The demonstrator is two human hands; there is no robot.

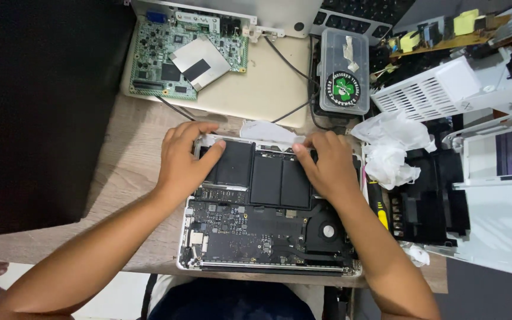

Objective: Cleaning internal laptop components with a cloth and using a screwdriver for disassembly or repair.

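Laptop (250, 237): opened from the underside, bottom cover off; laid on the tabletop (131, 160) at the 6 o'clock edge, in front of the person.
Battery (265, 178): black flat cells, seated across the 12 o'clock half of the laptop.
Board (232, 228): dark, set in the 6 o'clock half; fan (327, 231) at its 3 o'clock side.
Left hand (186, 160): laid flat on the battery's 9 o'clock cell, fingers spread and pressed at the laptop's far corner; nothing clamped.
Right hand (330, 163): laid on the battery's 3 o'clock end, fingers bent down at the far edge; whether anything is pinched cannot be told.
Hands: apart, one at each end of the battery.
Tissue (268, 131): white, crumpled, touching the laptop's 12 o'clock edge between the hands.
Green board (188, 50): at 11 o'clock, resting on a beige slab.
Clear box (344, 71): at 1 o'clock, lid closed, round sticker on it.
White bag (389, 148): crumpled, at 3 o'clock, just beside the right hand.
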